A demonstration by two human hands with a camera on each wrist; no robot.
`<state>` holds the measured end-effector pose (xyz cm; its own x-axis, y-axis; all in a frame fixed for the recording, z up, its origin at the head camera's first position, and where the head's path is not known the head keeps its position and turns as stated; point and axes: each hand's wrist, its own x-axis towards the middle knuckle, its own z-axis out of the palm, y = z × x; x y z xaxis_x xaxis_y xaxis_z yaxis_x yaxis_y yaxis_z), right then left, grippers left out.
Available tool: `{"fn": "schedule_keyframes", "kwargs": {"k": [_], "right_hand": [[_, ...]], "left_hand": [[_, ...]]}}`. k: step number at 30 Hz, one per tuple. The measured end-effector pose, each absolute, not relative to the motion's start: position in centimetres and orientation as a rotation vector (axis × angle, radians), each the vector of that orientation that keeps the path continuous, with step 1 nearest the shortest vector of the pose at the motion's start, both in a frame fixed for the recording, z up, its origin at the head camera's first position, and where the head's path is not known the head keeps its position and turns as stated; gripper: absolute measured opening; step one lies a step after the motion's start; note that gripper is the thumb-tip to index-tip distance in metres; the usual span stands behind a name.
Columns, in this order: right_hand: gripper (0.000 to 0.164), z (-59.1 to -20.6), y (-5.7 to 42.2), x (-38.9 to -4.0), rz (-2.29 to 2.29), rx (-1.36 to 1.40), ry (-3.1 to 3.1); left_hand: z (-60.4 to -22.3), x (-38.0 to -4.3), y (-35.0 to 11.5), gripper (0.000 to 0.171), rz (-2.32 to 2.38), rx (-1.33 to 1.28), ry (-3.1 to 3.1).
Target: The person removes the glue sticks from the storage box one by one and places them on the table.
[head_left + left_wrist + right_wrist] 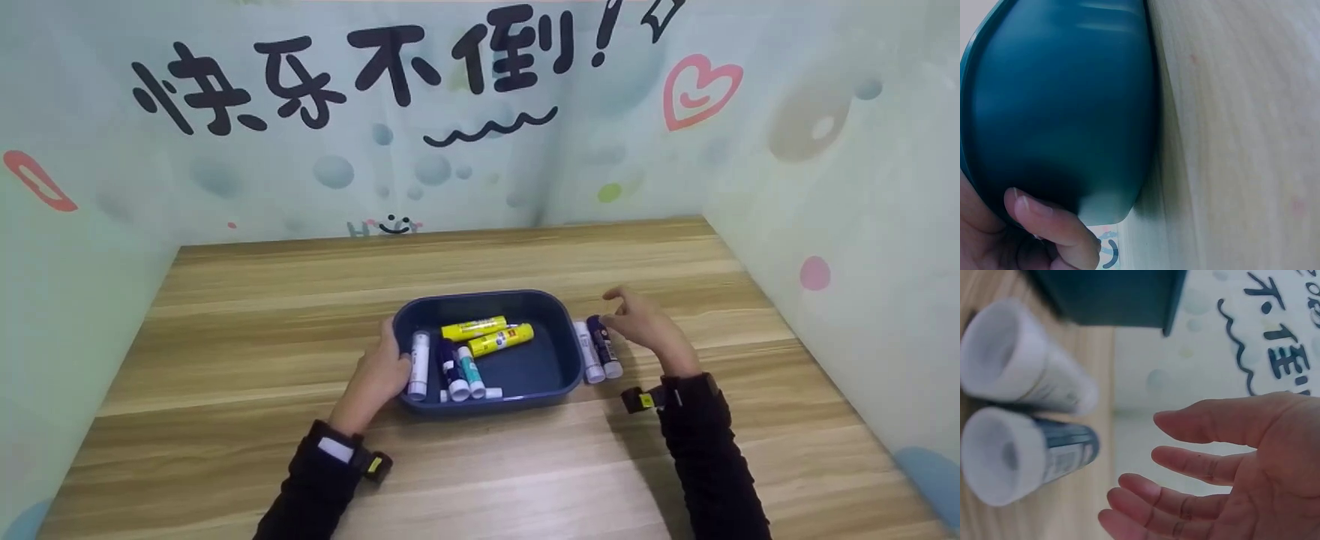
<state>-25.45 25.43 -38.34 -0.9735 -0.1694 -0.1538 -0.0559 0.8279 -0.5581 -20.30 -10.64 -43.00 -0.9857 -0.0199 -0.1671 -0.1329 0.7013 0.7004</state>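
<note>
My left hand (381, 367) grips the left end of a dark blue plastic basin (540, 369), thumb at the rim and fingers against the outer wall. Inside lie several glue sticks: two yellow ones (501, 340), a white one (419, 366) by the left wall, a dark blue one (452, 366) and a teal one (471, 371). Another white stick is partly hidden beneath these. Right of the basin, a white glue stick (589, 352) and a dark blue one (604, 347) lie side by side. Beside them hovers my right hand (1230, 478), fingers extended, holding nothing.
The wood-grain table (285, 285) runs back to a printed curtain (465, 187) with large characters. Similar sheets (825, 225) stand along both sides. Each wrist carries a small black camera (375, 465).
</note>
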Motion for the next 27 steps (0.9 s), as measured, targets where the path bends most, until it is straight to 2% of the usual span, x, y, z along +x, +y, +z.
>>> {"fn": "schedule_keyframes", "kwargs": {"k": [8,16,23,27], "right_hand": [[0.041,-36.7,22.8,-24.1,-1.0,-0.316,2.937],[0.036,-37.9,18.4,-23.0,-1.174,-0.712,2.928],[0.037,-41.6,15.4,-23.1,-0.74,-0.964,2.914],[0.04,-42.5,14.8,-23.0,-0.498,-0.957,2.924]], "left_hand": [[-43.0,-20.4,-10.7,0.064,1.167,-0.102,2.771],[-43.0,-20.4,-10.7,0.063,1.165,-0.075,2.799],[-43.0,-20.3,-10.7,0.062,1.14,-0.091,2.813],[-43.0,-20.3,-10.6,0.06,1.14,-0.096,2.817]]}}
